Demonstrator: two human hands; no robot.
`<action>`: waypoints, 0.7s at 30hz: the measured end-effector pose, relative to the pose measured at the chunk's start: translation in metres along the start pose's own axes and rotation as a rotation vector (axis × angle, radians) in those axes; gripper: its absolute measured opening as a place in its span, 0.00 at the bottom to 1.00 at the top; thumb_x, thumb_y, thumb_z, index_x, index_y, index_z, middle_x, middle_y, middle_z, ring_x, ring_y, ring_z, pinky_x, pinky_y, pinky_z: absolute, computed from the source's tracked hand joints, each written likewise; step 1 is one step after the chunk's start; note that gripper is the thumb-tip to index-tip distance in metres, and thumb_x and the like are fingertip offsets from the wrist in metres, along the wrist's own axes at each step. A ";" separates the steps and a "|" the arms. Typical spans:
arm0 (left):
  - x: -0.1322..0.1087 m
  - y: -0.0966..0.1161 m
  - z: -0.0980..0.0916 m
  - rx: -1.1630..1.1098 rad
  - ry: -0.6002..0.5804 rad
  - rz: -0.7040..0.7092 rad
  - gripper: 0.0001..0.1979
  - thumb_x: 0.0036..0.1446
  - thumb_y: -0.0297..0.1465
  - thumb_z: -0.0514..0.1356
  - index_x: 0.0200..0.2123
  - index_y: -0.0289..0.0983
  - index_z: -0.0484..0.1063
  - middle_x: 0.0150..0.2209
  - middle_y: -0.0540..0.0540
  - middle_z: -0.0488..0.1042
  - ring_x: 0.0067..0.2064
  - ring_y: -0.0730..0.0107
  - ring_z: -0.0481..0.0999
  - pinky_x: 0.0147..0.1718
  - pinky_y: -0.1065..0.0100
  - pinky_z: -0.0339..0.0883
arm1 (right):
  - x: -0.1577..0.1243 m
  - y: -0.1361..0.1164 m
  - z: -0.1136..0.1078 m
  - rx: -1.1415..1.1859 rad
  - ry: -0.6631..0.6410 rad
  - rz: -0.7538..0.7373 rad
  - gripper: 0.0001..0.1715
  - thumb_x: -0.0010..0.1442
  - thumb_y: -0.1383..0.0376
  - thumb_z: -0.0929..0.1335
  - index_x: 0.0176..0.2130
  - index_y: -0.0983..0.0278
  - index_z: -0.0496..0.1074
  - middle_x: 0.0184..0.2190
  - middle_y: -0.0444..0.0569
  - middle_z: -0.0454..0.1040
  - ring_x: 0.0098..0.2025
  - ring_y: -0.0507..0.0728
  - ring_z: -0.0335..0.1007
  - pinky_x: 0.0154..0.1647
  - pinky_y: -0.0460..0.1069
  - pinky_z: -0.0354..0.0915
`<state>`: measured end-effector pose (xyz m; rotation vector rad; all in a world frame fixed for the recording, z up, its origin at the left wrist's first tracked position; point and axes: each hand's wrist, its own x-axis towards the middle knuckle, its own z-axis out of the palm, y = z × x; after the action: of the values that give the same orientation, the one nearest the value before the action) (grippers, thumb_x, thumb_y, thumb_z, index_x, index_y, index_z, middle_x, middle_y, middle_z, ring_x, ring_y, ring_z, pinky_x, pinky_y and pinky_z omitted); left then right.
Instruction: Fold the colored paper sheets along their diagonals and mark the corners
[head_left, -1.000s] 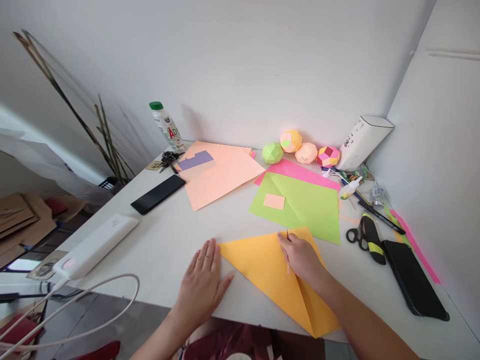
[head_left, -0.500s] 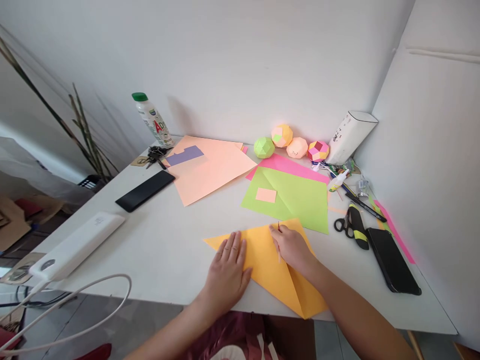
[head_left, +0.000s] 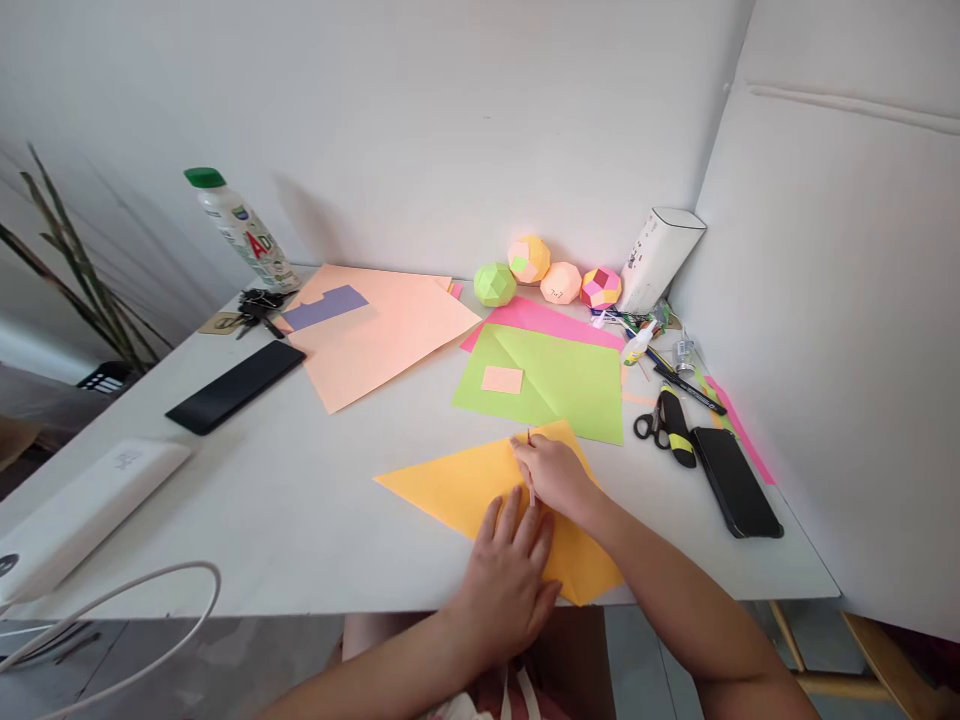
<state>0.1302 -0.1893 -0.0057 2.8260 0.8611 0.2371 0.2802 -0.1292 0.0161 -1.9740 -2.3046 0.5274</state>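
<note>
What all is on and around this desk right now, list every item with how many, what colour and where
orange folded paper: 1, orange, front centre, under both hands
green sheet: 1, lime, behind it, small peach square on top
pink sheet: 1, pink, under the green sheet
peach sheet: 1, peach, back left, purple piece on it
paper balls: 4, green, orange, peach, pink mix, by the wall
bottle: 1, white, green cap, back left
keys: 1 bunch, black
phones: 2, black, left and right
scissors: 1, black
white box: 1, back right
left hand: flat on the orange paper
right hand: holds a thin stick, pressing the paper
</note>
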 end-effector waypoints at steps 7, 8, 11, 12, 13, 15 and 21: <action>0.010 -0.017 0.004 -0.090 0.042 -0.055 0.26 0.53 0.51 0.59 0.45 0.38 0.71 0.55 0.37 0.66 0.62 0.41 0.56 0.58 0.43 0.53 | 0.000 0.007 0.000 0.153 0.055 -0.061 0.21 0.66 0.70 0.57 0.26 0.65 0.70 0.17 0.42 0.64 0.26 0.50 0.63 0.28 0.43 0.55; 0.011 -0.019 0.007 -0.100 0.050 -0.065 0.28 0.51 0.54 0.59 0.45 0.38 0.71 0.58 0.36 0.63 0.64 0.39 0.52 0.59 0.42 0.51 | 0.000 0.009 0.000 0.171 0.061 -0.068 0.23 0.67 0.70 0.57 0.24 0.65 0.69 0.17 0.42 0.64 0.26 0.50 0.63 0.29 0.43 0.55; 0.013 -0.026 0.014 -0.127 0.005 -0.099 0.39 0.46 0.61 0.57 0.50 0.36 0.69 0.64 0.32 0.54 0.66 0.36 0.45 0.60 0.42 0.48 | 0.000 0.014 0.001 0.210 0.076 -0.082 0.22 0.66 0.68 0.58 0.24 0.64 0.70 0.19 0.42 0.67 0.25 0.50 0.63 0.29 0.44 0.56; 0.015 -0.029 0.015 -0.128 -0.028 -0.104 0.44 0.44 0.63 0.56 0.53 0.34 0.67 0.65 0.30 0.52 0.66 0.35 0.45 0.60 0.42 0.48 | 0.001 0.016 0.002 0.218 0.083 -0.084 0.20 0.66 0.68 0.58 0.26 0.64 0.71 0.20 0.43 0.68 0.25 0.51 0.63 0.29 0.44 0.57; 0.017 -0.032 0.015 -0.127 -0.057 -0.109 0.50 0.42 0.65 0.55 0.57 0.32 0.64 0.65 0.29 0.51 0.66 0.36 0.45 0.60 0.42 0.48 | 0.001 0.017 0.002 0.226 0.091 -0.086 0.18 0.65 0.68 0.59 0.28 0.63 0.72 0.21 0.43 0.69 0.25 0.51 0.63 0.30 0.45 0.57; 0.022 -0.036 0.013 -0.126 -0.084 -0.109 0.59 0.39 0.68 0.53 0.63 0.29 0.55 0.66 0.28 0.49 0.67 0.37 0.45 0.61 0.43 0.46 | 0.004 0.020 0.005 0.244 0.111 -0.089 0.16 0.65 0.67 0.59 0.33 0.62 0.74 0.25 0.44 0.72 0.27 0.52 0.65 0.31 0.46 0.58; 0.029 -0.035 0.006 -0.091 -0.190 -0.115 0.64 0.36 0.72 0.47 0.64 0.26 0.55 0.68 0.30 0.42 0.68 0.37 0.34 0.64 0.42 0.29 | -0.001 0.032 0.005 0.335 0.178 -0.088 0.20 0.67 0.65 0.57 0.52 0.64 0.70 0.34 0.50 0.76 0.34 0.55 0.72 0.36 0.48 0.65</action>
<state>0.1363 -0.1450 -0.0160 2.6515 0.9402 -0.0086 0.3099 -0.1270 0.0025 -1.6841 -2.0304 0.6519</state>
